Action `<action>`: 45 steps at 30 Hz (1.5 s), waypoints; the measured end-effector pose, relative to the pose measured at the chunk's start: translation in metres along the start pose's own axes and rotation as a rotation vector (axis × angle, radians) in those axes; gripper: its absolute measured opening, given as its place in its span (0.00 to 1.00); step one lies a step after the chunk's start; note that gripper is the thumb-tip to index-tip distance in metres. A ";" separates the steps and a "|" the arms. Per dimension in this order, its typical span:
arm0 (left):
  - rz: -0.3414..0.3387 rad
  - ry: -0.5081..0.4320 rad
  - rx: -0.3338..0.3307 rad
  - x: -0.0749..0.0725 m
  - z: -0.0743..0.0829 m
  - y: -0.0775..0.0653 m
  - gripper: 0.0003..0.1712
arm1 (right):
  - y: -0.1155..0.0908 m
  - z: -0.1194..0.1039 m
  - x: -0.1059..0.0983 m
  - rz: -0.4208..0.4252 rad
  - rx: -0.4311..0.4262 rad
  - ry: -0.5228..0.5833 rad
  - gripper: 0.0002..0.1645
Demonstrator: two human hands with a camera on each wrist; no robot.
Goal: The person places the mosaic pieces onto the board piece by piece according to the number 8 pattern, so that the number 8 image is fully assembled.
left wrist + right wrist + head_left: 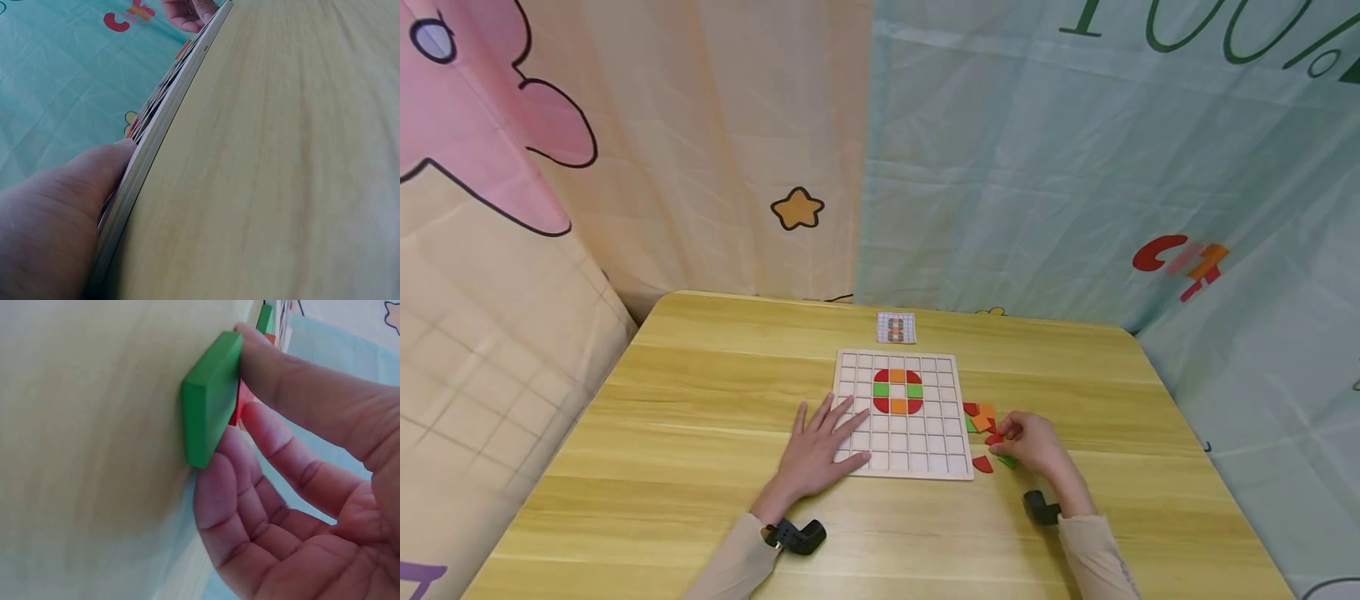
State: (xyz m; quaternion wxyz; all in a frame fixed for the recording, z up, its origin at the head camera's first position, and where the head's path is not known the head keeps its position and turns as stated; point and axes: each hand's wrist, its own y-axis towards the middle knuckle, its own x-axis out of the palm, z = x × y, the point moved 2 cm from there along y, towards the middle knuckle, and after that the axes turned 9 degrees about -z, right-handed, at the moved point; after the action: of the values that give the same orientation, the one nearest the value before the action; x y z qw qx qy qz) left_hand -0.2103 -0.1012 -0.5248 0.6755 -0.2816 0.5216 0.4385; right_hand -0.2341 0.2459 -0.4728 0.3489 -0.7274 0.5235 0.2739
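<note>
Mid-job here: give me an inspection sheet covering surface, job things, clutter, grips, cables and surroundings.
Surface: wood-grain table.
Job's things: grid board, red, orange and green pieces set on it in a ring; patterned card beyond; loose pieces right of the board.
Clutter: nothing seen.
Grips: left grip lies spread on the board's near left corner; right grip is at the loose pieces, whether pinching one is unclear.
Cables: nothing seen.
Surroundings: printed fabric behind and beside the table.

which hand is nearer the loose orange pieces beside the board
Right. The right hand is just right of the orange pieces; the left hand rests over the left edge of the board, across from them.
</note>
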 end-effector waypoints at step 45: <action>0.017 -0.002 0.017 -0.001 0.000 -0.001 0.37 | 0.056 -0.111 0.068 -0.189 -0.329 0.113 0.04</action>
State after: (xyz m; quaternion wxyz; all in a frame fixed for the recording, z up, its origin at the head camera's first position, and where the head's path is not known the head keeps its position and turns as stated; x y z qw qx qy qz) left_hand -0.2099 -0.1020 -0.5239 0.6748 -0.2709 0.5270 0.4399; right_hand -0.2634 0.1077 -0.4699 0.2196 -0.8347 0.4200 0.2805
